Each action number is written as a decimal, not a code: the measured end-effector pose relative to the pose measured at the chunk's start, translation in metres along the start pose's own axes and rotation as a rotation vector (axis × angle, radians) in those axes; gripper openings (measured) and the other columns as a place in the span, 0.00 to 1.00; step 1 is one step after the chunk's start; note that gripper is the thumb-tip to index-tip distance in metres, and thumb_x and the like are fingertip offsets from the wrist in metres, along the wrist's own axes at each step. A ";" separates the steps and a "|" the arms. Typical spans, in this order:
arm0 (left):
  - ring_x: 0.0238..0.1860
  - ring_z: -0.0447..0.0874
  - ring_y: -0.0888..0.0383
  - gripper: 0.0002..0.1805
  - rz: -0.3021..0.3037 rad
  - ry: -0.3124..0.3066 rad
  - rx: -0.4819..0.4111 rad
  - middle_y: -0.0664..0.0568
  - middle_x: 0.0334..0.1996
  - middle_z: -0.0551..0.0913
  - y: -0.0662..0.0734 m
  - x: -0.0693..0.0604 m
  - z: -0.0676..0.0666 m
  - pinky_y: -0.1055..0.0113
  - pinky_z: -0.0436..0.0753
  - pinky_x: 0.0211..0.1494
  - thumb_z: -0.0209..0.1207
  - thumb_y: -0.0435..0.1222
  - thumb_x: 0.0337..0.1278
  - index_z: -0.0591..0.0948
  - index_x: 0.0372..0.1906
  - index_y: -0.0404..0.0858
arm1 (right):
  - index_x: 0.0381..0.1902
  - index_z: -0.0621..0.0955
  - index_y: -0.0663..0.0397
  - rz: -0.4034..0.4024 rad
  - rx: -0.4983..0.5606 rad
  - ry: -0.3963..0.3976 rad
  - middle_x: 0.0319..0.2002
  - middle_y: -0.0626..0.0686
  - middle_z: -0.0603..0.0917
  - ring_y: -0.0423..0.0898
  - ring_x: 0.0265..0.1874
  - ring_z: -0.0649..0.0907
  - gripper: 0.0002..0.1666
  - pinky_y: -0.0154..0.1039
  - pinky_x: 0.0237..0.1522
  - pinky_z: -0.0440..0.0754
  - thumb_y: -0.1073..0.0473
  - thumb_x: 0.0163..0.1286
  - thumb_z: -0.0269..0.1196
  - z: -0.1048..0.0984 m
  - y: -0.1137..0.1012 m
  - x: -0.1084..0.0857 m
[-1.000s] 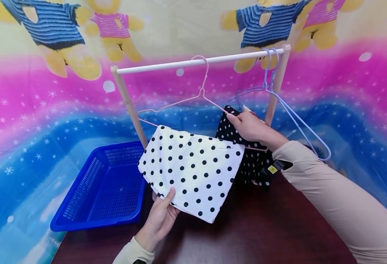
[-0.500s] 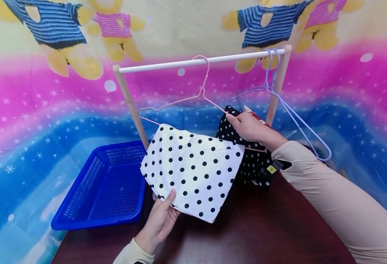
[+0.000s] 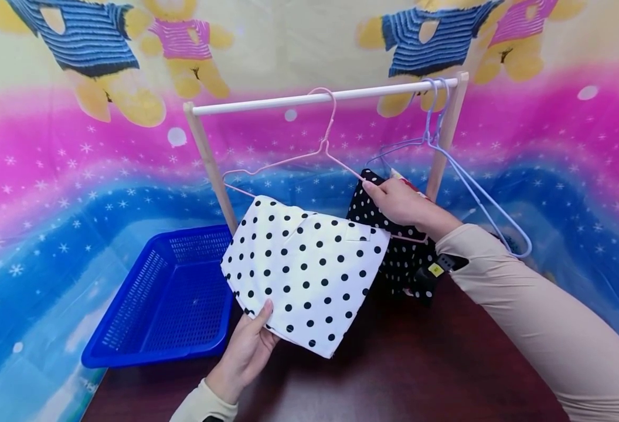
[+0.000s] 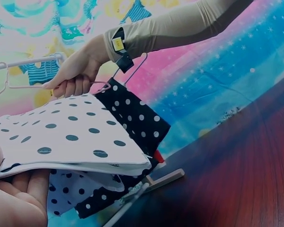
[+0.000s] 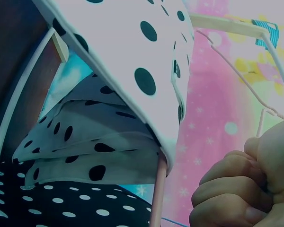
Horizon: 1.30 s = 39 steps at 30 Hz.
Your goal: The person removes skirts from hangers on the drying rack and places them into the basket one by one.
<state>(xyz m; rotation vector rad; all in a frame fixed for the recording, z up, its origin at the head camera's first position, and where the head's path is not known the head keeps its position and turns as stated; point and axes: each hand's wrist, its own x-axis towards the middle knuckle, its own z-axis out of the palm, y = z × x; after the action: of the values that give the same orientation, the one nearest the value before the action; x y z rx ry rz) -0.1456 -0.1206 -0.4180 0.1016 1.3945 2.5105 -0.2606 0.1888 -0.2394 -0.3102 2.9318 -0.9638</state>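
Observation:
A white cloth with black dots (image 3: 299, 269) hangs folded over the lower bar of a pink hanger (image 3: 323, 140), which is hooked on the rack's white rail (image 3: 267, 105). My left hand (image 3: 243, 354) pinches the cloth's lower front edge, thumb on top and fingers beneath. My right hand (image 3: 401, 202) grips the hanger's right shoulder, its fingers curled round it in the left wrist view. In the right wrist view a back layer of the cloth (image 5: 85, 142) hangs below the bar, beside the curled fingers (image 5: 232, 189). Behind the right hand hangs a black cloth with white dots (image 3: 362, 202).
A blue basket (image 3: 156, 293) stands at the left on the dark red table (image 3: 394, 375). Blue-purple hangers (image 3: 480, 199) hang at the rail's right end, near the wooden post (image 3: 441, 152). A patterned curtain (image 3: 77, 158) covers the background.
My left hand and the lower edge of the white cloth have moved slightly to the left. My right hand keeps its grip on the hanger.

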 end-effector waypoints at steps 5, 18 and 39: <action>0.52 0.88 0.68 0.11 0.006 -0.002 0.001 0.64 0.49 0.88 0.002 -0.002 -0.003 0.70 0.85 0.56 0.45 0.42 0.80 0.68 0.59 0.50 | 0.16 0.63 0.47 -0.006 -0.001 0.000 0.12 0.43 0.59 0.39 0.11 0.58 0.35 0.35 0.16 0.59 0.36 0.82 0.37 -0.001 0.000 -0.001; 0.52 0.88 0.67 0.11 0.002 -0.011 0.025 0.63 0.49 0.89 0.004 -0.007 -0.009 0.70 0.85 0.55 0.44 0.43 0.81 0.70 0.59 0.49 | 0.16 0.63 0.47 -0.020 -0.011 -0.008 0.12 0.43 0.59 0.39 0.11 0.57 0.34 0.34 0.16 0.59 0.37 0.83 0.37 -0.004 0.002 -0.001; 0.53 0.87 0.68 0.11 -0.020 0.000 0.004 0.64 0.51 0.88 -0.002 -0.012 -0.008 0.69 0.84 0.57 0.44 0.43 0.81 0.68 0.60 0.50 | 0.13 0.64 0.48 -0.022 0.012 0.044 0.10 0.43 0.59 0.38 0.09 0.57 0.36 0.33 0.14 0.58 0.40 0.83 0.39 -0.004 0.007 0.003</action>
<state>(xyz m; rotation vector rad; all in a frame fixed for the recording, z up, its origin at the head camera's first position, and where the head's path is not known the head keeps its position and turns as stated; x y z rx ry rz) -0.1350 -0.1297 -0.4230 0.0882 1.3933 2.4921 -0.2655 0.1958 -0.2407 -0.3254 2.9669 -1.0041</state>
